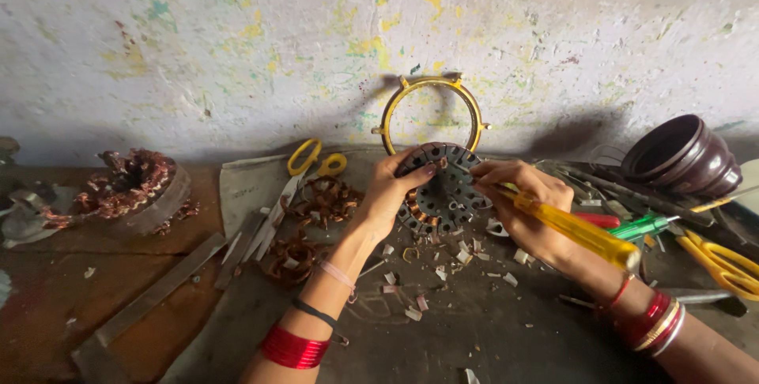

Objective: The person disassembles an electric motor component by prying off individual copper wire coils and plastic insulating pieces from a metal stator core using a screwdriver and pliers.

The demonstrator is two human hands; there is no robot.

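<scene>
Hands crowd the wall: left hand (389, 193) clamps stator (443, 188), right hand (528, 204) grips screwdriver (575, 231).

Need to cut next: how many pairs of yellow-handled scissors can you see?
2. One pair of scissors lies by the wall, beyond the left hand; another pair lies at the right edge. More may hide among the tools.
</scene>
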